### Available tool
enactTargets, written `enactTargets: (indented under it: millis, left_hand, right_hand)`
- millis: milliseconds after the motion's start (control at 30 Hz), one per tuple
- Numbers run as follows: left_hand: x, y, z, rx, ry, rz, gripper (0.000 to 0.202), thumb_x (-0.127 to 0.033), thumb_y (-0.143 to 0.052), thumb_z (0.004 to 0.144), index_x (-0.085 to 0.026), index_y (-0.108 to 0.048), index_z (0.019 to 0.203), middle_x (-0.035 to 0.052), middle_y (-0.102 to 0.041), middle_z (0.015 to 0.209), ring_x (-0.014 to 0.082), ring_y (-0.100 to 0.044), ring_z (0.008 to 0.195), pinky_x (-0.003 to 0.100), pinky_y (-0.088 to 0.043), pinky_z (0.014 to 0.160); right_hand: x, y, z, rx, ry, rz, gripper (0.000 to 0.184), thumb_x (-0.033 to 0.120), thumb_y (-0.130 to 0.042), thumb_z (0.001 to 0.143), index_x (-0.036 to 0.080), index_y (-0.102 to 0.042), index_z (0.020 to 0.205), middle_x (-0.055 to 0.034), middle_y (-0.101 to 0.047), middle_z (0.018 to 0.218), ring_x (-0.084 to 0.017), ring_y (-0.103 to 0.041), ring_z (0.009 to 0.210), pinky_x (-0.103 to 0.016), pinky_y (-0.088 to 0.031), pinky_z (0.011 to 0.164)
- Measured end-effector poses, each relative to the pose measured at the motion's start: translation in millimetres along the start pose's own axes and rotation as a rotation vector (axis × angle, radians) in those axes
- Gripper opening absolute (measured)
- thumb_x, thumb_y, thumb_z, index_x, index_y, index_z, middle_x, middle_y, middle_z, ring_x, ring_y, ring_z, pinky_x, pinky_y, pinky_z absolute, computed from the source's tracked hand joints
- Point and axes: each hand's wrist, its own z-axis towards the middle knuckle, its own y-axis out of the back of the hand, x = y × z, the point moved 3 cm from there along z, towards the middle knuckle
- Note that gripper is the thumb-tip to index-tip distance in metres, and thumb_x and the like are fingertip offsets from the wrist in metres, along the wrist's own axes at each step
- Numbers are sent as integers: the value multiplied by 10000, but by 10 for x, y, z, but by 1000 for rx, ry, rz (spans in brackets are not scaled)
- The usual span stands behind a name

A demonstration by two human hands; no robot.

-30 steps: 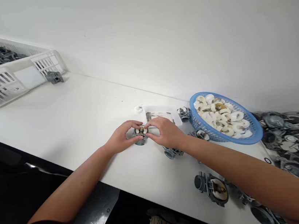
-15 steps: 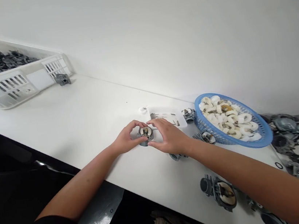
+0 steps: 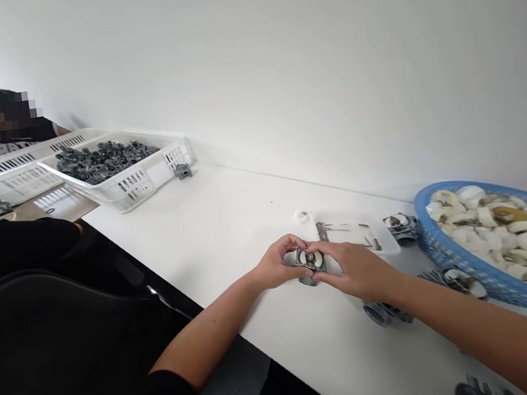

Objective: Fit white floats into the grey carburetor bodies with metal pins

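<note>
A small grey metal carburetor body (image 3: 309, 279), with a white float and a brassy part at its centre, is held between my two hands at the table. My left hand (image 3: 277, 265) pinches its left side, thumb in front and fingers behind. On the other side, the thumb and forefinger of my right hand (image 3: 355, 269) close on its edge. Just behind my right hand lies a shallow white tray (image 3: 390, 242) with thin metal pins in it. A loose white float (image 3: 301, 216) rests by the tray's left corner.
A blue basket (image 3: 422, 202) of white floats stands at the right. More carburetor bodies (image 3: 401, 228) sit beside it and under my right forearm. At the far left, a white crate (image 3: 134, 192) holds grey castings, with one casting (image 3: 182, 170) outside it. Another person (image 3: 15, 120) sits beyond.
The view has swung left, bringing another person and a second crate into sight, and the scene shifts rightward. Both hands stay on the carburetor body.
</note>
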Motion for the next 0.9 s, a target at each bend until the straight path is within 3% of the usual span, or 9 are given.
enactTargets:
  millis: [133, 233, 300, 400, 467, 600, 700, 800, 900]
  left_hand:
    - [-68, 28, -21, -69, -13, 86, 517, -254, -901, 682, -226, -581, 1087, 110, -642, 1284, 266, -553, 1291, 488, -339, 1143]
    - [-122, 144, -34, -211, -23, 120, 526, -306, -881, 702, -236, -574, 1123, 118, -612, 1379, 282, -505, 1376, 510, -261, 1203]
    - [-134, 301, -31, -342, -15, 184, 425, -370, -799, 784, -239, -561, 1111, 120, -621, 1375, 274, -528, 1360, 491, -328, 1176]
    - [-120, 673, -31, -540, 62, 402, 297, -417, -633, 897, -246, -534, 1119, 125, -628, 1363, 259, -584, 1292, 464, -448, 1081]
    - [-115, 994, -44, -626, 118, 535, 282, -414, -603, 907, -245, -535, 1122, 134, -626, 1347, 276, -589, 1268, 490, -461, 1057]
    - [-156, 1715, -93, -781, 200, 823, 422, -338, -715, 791, -231, -546, 1163, 146, -558, 1391, 327, -366, 1455, 527, -248, 1217]
    - [-151, 2196, -64, -897, 324, 983, 531, -362, -673, 808, -152, -497, 1263, 234, -475, 1440, 388, -228, 1508, 559, -137, 1238]
    - [-67, 2525, 98, -930, 406, 1105, 656, -391, -613, 840, -94, -396, 1384, 260, -347, 1551, 381, -82, 1547, 528, -32, 1254]
    - [52, 2697, 299, -894, 457, 1183, 725, -461, -584, 850, -78, -360, 1423, 254, -351, 1562, 378, -107, 1544, 505, -55, 1256]
  right_hand:
    - [-19, 3, 5, 1, 10, -17, 422, 441, -594, 935, 283, -585, 1326, -55, -710, 1232, -280, -706, 1021, -373, -544, 826]
    - [-71, -28, 9, -10, 16, -19, 459, 480, -560, 942, 293, -566, 1360, -66, -659, 1346, -304, -662, 1162, -410, -543, 915]
    - [-116, -55, 16, -7, 8, -19, 503, 519, -535, 944, 297, -552, 1395, -76, -625, 1401, -328, -626, 1231, -450, -533, 968]
    - [-174, -87, 39, -4, -5, -14, 533, 553, -513, 941, 314, -549, 1416, -86, -619, 1410, -351, -624, 1231, -484, -543, 966]
    - [-203, -101, 61, -7, 1, -7, 515, 557, -515, 935, 342, -564, 1400, -80, -627, 1399, -356, -635, 1213, -490, -558, 945]
    - [-252, -108, 106, -23, 3, -15, 487, 552, -547, 906, 378, -592, 1358, -64, -644, 1374, -363, -643, 1201, -500, -584, 919]
    - [-247, -85, 114, -16, -11, -34, 483, 549, -572, 897, 380, -606, 1349, -58, -644, 1375, -367, -620, 1239, -520, -574, 957]
    - [-198, -58, 114, 14, 1, -42, 477, 537, -586, 911, 364, -611, 1355, -55, -617, 1411, -357, -570, 1310, -531, -537, 1036]
    - [-154, -63, 120, 25, -1, -61, 505, 487, -593, 922, 320, -588, 1398, -78, -594, 1437, -353, -546, 1339, -543, -512, 1078]
